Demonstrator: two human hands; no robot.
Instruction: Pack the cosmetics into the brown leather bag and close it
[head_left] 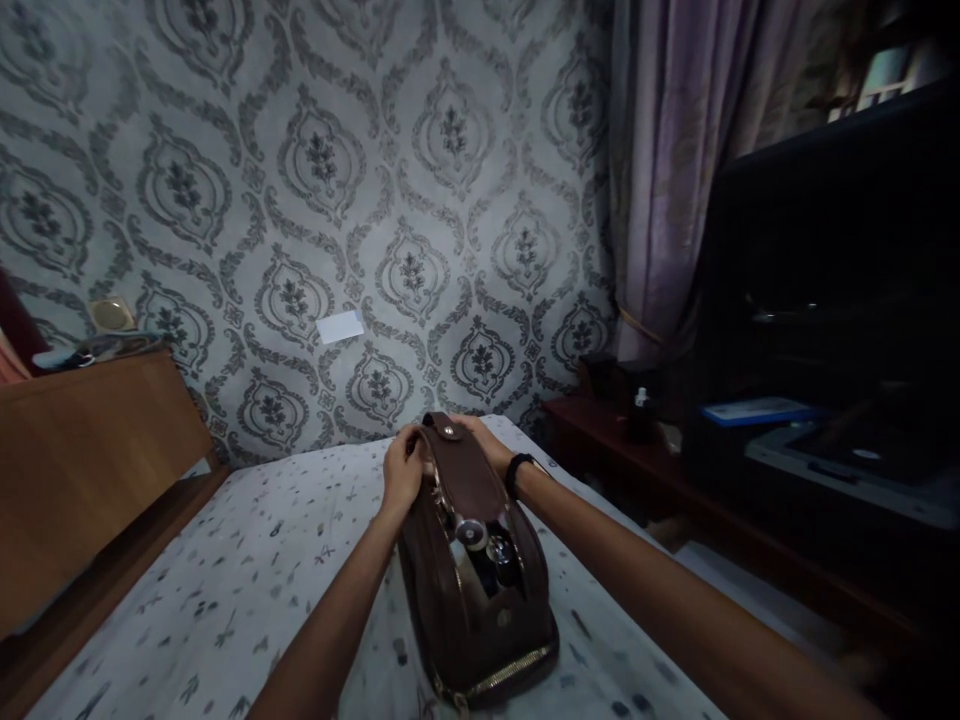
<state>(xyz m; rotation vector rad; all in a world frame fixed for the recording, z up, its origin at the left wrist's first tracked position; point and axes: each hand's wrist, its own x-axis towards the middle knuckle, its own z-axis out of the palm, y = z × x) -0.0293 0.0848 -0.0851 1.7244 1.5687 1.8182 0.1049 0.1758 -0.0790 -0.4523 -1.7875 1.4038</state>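
Note:
A dark brown leather toiletry bag (491, 640) stands on the bed, its zipped top partly undone. A strap flap (469, 470) with a metal snap runs along the top. Inside the gap, a round dark cap (472, 536) and a shiny bottle top (501, 556) show. My left hand (403, 470) grips the bag's far left rim, fingers curled at the zip edge. On the far right side my right hand (486, 442), with a black band at the wrist, holds the bag; its fingertips are mostly hidden behind the flap.
The bed (300, 560) has a white patterned sheet. A wooden headboard or cabinet (97, 450) stands at left. Patterned wallpaper with a white card (340, 327) is ahead. At right are a purple curtain (667, 170), a dark screen (832, 250) and a reddish shelf (622, 430).

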